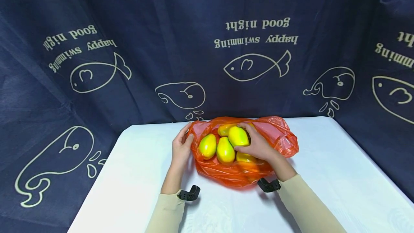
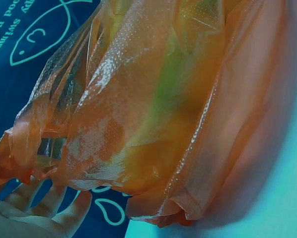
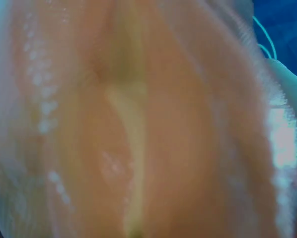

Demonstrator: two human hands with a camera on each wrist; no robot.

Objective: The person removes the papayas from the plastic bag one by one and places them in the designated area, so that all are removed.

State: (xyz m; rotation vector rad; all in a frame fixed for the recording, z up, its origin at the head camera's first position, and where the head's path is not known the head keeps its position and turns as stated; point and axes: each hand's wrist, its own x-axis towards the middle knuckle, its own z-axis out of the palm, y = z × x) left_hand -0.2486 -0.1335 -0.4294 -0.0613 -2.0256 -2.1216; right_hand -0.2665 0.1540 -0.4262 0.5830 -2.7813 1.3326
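A red translucent plastic bag (image 1: 223,173) lies open on the white table, with several yellow-green mangoes in its mouth. My right hand (image 1: 257,145) grips one mango (image 1: 238,136) from its right side, above the others. Beside it sit another mango (image 1: 225,150) and a mango further left (image 1: 207,147). My left hand (image 1: 182,148) holds the bag's left edge, thumb toward the fruit. In the left wrist view, fingers (image 2: 49,208) show at the bag's rim (image 2: 19,153). Blurred orange plastic (image 3: 188,124) fills most of the right wrist view.
The white table (image 1: 136,175) extends to both sides and in front of the bag. A dark blue curtain (image 1: 194,46) with fish drawings hangs right behind the table's back edge. Black bands (image 1: 189,193) are worn on both wrists.
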